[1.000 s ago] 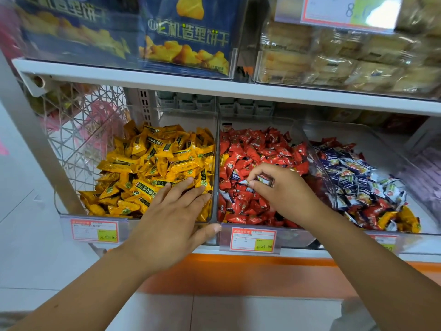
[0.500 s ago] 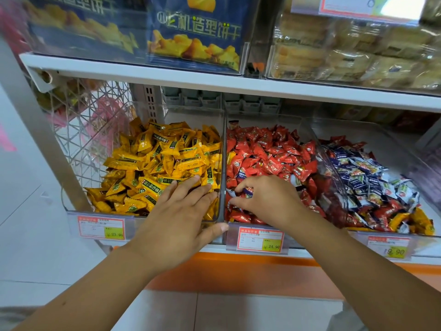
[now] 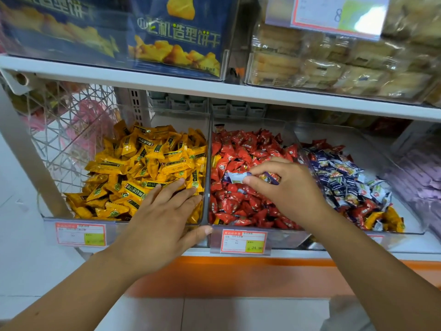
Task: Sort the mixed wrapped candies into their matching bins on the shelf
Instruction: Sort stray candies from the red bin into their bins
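A shop shelf (image 3: 214,91) holds three clear bins. Over the red bin (image 3: 281,232), the right hand (image 3: 288,189) pinches a blue candy (image 3: 236,177) in its fingers (image 3: 251,180) — long side left to right. The blue bin (image 3: 372,149) sits just right, nearest this hand. The left hand (image 3: 162,216) rests flat on yellow candies (image 3: 148,158).

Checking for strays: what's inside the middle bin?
Red candies, a yellow candy by its left wall, and the right hand pinching a blue-and-white candy. Anything under the hand or deeper down is covered.

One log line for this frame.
stage: mid-sort | left hand: rests flat on yellow candies | right hand: pinches blue-white candy above red candies | right bin: holds mixed wrappers
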